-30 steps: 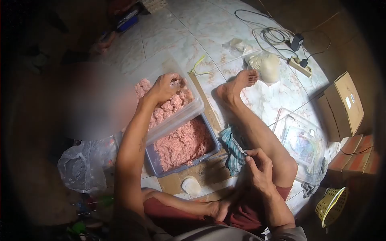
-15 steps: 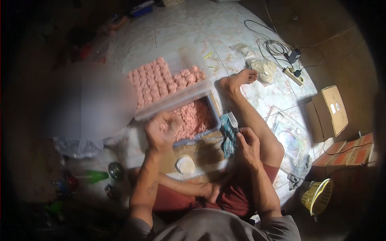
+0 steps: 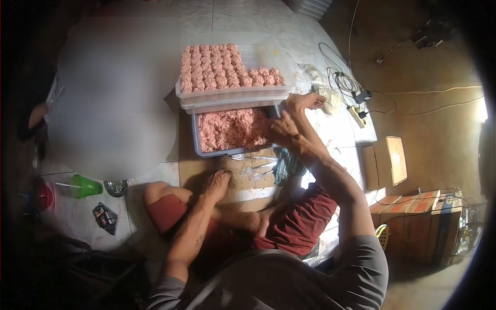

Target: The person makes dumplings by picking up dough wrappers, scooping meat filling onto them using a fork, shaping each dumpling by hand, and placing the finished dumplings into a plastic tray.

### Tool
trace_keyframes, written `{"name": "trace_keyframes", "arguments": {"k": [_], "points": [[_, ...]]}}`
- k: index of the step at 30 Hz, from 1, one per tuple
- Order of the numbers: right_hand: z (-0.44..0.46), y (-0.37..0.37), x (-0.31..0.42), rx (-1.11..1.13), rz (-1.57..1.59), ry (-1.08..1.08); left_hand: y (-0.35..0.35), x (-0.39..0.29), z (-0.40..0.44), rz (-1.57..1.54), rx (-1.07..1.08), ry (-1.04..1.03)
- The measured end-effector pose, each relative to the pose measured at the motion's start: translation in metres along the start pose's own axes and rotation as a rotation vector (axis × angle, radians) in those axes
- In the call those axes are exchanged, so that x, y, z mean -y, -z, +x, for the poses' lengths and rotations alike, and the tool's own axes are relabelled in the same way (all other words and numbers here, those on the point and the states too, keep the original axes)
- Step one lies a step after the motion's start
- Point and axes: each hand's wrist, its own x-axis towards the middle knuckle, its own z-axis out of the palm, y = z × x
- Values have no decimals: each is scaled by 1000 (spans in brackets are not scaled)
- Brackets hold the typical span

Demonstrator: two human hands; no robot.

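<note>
A blue tub (image 3: 206, 153) of pink minced meat (image 3: 227, 129) sits in front of me. My right hand (image 3: 284, 130) is at its right rim, fingers curled inward; whether they hold meat or the rim cannot be made out. My left hand (image 3: 219, 184) is low over the cardboard (image 3: 194, 173), back upward, its curled fingertips hidden. Between the hands lie several forks (image 3: 258, 168), beside a teal checked cloth (image 3: 287, 166). Behind the tub, a clear plastic container (image 3: 235, 95) holds rows of meat balls (image 3: 212, 67).
At right are a power strip (image 3: 356, 117), coiled cables (image 3: 343, 80) and cardboard boxes (image 3: 413, 222). A green cup (image 3: 87, 186) and a glass bowl (image 3: 116, 187) stand at left. My foot (image 3: 309, 101) is beside the containers. A blurred patch covers the upper left.
My right hand has moved from the cloth to the tub's right rim. My left hand has dropped from the tub's left side to the cardboard. The white disc is out of sight, and the camera has shifted.
</note>
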Motion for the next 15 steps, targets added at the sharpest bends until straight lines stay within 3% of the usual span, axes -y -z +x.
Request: {"name": "trace_keyframes", "arguments": {"k": [3,5,12,14,15], "points": [[15,5,7,198,107,-42,21,-25,-9,-95,-174,61],[19,6,6,249,130,-53,16,-28,-11,196,-208,36],[24,14,4,305,221,-72,2,-9,-9,-31,-149,-43],[19,35,19,320,278,-79,-6,-5,-14,32,-397,-116],[16,47,25,329,313,-80,-8,-1,-12,37,-401,-120]]}}
